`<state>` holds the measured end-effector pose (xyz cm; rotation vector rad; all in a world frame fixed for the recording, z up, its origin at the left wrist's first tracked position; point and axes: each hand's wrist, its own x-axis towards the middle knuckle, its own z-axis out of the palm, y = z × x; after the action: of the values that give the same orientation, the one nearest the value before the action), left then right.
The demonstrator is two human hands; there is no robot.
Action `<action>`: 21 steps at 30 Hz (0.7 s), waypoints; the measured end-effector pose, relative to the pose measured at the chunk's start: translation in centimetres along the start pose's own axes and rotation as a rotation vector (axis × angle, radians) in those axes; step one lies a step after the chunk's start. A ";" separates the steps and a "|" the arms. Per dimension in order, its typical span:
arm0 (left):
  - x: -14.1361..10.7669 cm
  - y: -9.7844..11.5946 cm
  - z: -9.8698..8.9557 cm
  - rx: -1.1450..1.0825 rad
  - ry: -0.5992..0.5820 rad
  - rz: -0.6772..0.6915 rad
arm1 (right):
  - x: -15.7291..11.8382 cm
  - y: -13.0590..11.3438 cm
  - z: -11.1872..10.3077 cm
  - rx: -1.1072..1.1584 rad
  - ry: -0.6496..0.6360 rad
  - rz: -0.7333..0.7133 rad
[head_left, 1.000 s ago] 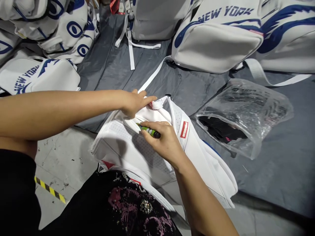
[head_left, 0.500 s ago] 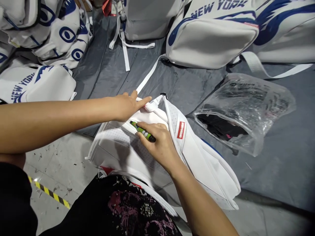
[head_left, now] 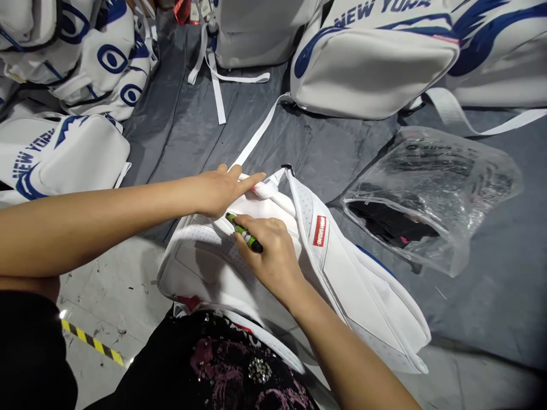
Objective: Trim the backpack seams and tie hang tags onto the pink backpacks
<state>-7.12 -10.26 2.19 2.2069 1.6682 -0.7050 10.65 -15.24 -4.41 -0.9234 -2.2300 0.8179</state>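
A white backpack (head_left: 367,290) with a red label (head_left: 319,230) on its strap lies across the lap and the grey sheet's edge. My right hand (head_left: 271,250) is closed round a green and black pen (head_left: 244,232), whose far tip is close to the white fabric near the bag's top. My left hand (head_left: 226,191) rests on the bag's top edge beside the rolled handle, fingers spread, thumb and forefinger apart. The undersides of its fingers are hidden.
A clear plastic bag (head_left: 436,199) with dark contents lies on the grey sheet (head_left: 316,136) to the right. White backpacks (head_left: 371,68) line the back, with several more piled at the left (head_left: 85,148). Yellow and black tape (head_left: 92,340) marks the floor.
The pen has tilted slightly in my right hand, its rear end shifting left and down. My left hand remains on the bag's top. The whole view has shifted a little.
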 end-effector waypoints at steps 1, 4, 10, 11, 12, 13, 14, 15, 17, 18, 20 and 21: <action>0.0 0.0 0.1 -0.002 0.005 0.002 | 0.0 0.0 -0.1 0.012 -0.006 -0.004; 0.0 -0.1 0.2 -0.011 0.012 0.004 | 0.2 -0.2 -0.2 -0.036 -0.012 0.005; -0.3 0.2 0.3 -0.022 0.028 -0.001 | 0.8 -0.3 -0.3 0.051 -0.055 0.014; -0.3 0.2 0.3 -0.024 0.032 0.002 | 0.8 -0.3 -0.4 0.051 -0.058 0.022; -0.3 0.2 0.3 -0.025 0.038 0.006 | 0.8 -0.3 -0.4 0.043 -0.053 0.029; -0.3 0.2 0.4 -0.028 0.044 0.011 | 0.8 -0.4 -0.5 0.041 -0.046 0.033; -0.3 0.2 0.5 -0.030 0.048 0.012 | 0.8 -0.4 -0.5 0.061 -0.040 0.033; -0.2 0.1 0.6 -0.032 0.051 0.012 | 0.9 -0.4 -0.6 0.103 -0.049 0.030; -0.2 0.0 0.7 -0.037 0.058 0.009 | 1.0 -0.3 -0.8 0.201 -0.103 0.031; -0.2 0.0 0.8 -0.040 0.064 0.010 | 1.0 -0.2 -0.8 0.230 -0.129 0.035; -0.2 -0.1 0.9 -0.043 0.075 0.018 | 1.2 -0.1 -1.0 0.239 -0.140 0.037; -0.2 -0.1 1.0 -0.043 0.080 0.021 | 1.2 0.0 -1.1 0.232 -0.129 0.033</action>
<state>-7.48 -10.93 1.49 2.2476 1.6786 -0.5772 10.67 -14.02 -3.37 -0.8177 -2.1742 1.1533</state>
